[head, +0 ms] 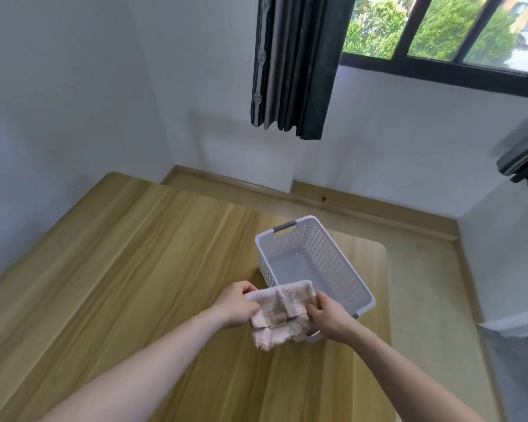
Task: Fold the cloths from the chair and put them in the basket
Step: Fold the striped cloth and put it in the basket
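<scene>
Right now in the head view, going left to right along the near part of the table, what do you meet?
Left hand → folded pink terry cloth → right hand, with the white perforated plastic basket behind them.

You are in a room of a home. Plain white walls [73, 86] meet in a far corner. A dark curtain [290, 65] hangs by a window [439, 28] at the far right, and through the glass you see green trees and a building. The floor [424, 269] is light wood, with a wood strip along the bottom of the walls. A wide wooden table [104, 269] stands near you. On it sits a white plastic basket [305, 239] with little holes in its sides, the sort used for washing. Two bare hands hold a small pink cloth [278, 312] by it.
</scene>
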A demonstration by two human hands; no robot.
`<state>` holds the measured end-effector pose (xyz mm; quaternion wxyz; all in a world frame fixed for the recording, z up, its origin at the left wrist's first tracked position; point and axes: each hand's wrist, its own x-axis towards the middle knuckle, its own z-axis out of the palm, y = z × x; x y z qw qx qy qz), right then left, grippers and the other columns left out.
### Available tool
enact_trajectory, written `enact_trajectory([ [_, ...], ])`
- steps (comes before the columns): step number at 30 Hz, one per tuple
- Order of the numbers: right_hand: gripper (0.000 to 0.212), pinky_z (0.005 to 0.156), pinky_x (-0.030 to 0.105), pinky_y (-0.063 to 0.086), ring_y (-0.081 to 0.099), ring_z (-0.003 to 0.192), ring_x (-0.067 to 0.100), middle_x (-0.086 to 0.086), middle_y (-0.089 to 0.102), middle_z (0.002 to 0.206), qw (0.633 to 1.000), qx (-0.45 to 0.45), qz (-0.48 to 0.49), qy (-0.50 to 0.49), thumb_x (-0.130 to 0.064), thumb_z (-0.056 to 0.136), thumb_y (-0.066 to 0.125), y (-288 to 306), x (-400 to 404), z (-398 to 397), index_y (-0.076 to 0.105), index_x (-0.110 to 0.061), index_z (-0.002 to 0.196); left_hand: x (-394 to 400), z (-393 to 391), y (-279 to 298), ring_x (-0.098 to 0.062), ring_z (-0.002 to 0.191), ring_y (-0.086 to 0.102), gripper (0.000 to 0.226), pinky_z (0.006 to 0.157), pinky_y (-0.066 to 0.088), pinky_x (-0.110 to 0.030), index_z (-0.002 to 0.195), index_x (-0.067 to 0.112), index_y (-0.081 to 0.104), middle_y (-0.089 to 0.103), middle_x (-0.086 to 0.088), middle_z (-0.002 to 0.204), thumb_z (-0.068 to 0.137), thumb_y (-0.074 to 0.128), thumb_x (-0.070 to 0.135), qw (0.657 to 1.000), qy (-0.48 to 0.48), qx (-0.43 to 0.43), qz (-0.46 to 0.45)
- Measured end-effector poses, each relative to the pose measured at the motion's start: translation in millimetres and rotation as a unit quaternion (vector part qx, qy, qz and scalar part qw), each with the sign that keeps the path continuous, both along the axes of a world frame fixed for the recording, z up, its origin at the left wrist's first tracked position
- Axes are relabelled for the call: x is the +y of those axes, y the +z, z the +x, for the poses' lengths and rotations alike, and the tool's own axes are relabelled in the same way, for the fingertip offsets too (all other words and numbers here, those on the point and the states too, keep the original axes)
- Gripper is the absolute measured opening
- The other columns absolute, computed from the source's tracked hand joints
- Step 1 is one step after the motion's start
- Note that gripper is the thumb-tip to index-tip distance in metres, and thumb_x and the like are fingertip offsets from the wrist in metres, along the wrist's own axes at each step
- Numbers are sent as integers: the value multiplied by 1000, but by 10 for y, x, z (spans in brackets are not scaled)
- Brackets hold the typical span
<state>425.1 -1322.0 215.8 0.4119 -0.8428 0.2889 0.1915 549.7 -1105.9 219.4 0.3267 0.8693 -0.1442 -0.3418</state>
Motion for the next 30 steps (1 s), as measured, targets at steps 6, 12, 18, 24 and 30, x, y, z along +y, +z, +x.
enact_trajectory([
  [6, 20, 70, 41, 65, 77, 81, 23, 8, 72, 103, 985, -4, 143, -96, -36, 103, 50, 21, 132, -299, 57, -19, 111, 135, -104, -60, -10, 86, 64, 27, 72, 50, -24, 103, 26, 67, 70, 10, 97, 78, 67, 17, 1000, -9, 2, -13],
  [12, 19, 75, 42, 64, 71, 93, 24, 9, 70, 105, 953, -71, 122, -269, -33, 103, 53, -115, -157, -140, 61, -17, 108, -391, -29, 60, -21, 94, 66, 30, 85, 55, -33, 113, 21, 64, 71, 3, 107, 84, 65, 14, 996, -27, -64, -60],
  [18, 22, 68, 35, 59, 67, 101, 30, 12, 68, 111, 882, -66, 152, -441, -28, 102, 50, -414, -387, 117, 61, -12, 112, -1056, 175, 63, -31, 107, 64, 31, 81, 50, -34, 118, 17, 59, 67, -8, 117, 87, 59, 12, 978, -144, -149, 13],
  [24, 38, 51, 27, 54, 66, 104, 33, 16, 63, 123, 841, -35, 172, -511, -22, 98, 61, -840, -415, 368, 57, -5, 131, -1368, 362, -64, -32, 112, 62, 33, 76, 47, -39, 120, 12, 54, 66, -14, 119, 89, 63, 8, 877, -318, -292, 210],
  [30, 35, 58, 36, 58, 63, 87, 34, 20, 62, 114, 831, -23, 174, -528, 0, 93, 55, -1122, -467, 616, 59, 0, 128, -1627, 472, -371, -23, 116, 62, 25, 95, 41, -35, 120, 21, 65, 69, -2, 124, 97, 56, 16, 778, -408, -341, 334],
])
